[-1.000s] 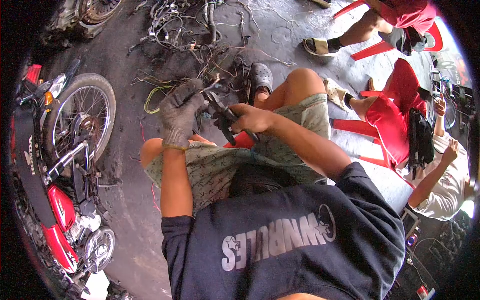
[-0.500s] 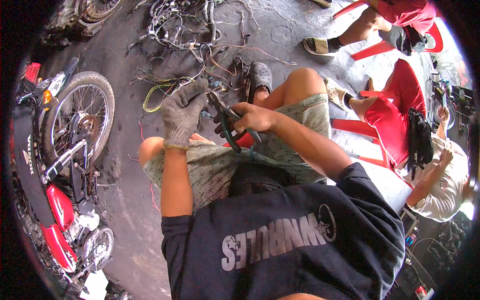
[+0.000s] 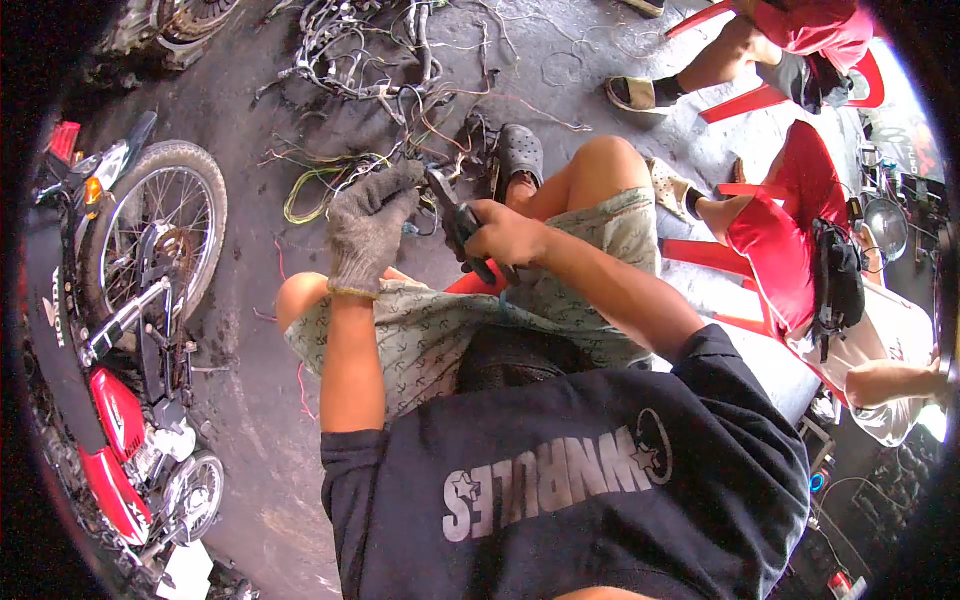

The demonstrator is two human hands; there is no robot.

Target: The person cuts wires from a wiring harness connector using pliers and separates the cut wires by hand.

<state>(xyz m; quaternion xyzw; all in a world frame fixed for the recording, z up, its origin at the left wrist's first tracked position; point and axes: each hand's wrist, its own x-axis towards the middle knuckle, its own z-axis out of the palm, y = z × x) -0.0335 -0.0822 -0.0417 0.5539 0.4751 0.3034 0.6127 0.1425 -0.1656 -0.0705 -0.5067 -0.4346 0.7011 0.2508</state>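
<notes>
A grey knitted work glove covers my left hand (image 3: 368, 228), whose fingers are curled closed in front of my lap. Whatever is pinched in them is too small to make out. My bare right hand (image 3: 508, 238) is wrapped around a pair of dark-handled pliers (image 3: 447, 195), with the jaws pointing up and left beside the gloved fingertips. The plier handles are squeezed close together, partly hidden by my palm. Just beyond the glove, a loose bunch of yellow-green and other thin wires (image 3: 305, 192) lies on the floor.
A tangled wiring harness (image 3: 375, 60) spreads over the dark floor ahead. On the left is a red and black motorcycle (image 3: 120, 410) with its wheel (image 3: 165, 240). To the right, people sit on red plastic chairs (image 3: 710, 258). My clog (image 3: 520, 152) rests near the wires.
The plier handles, spread apart before, have closed together in my right hand. My gloved left hand has barely moved. The seated person at right has shifted their arms.
</notes>
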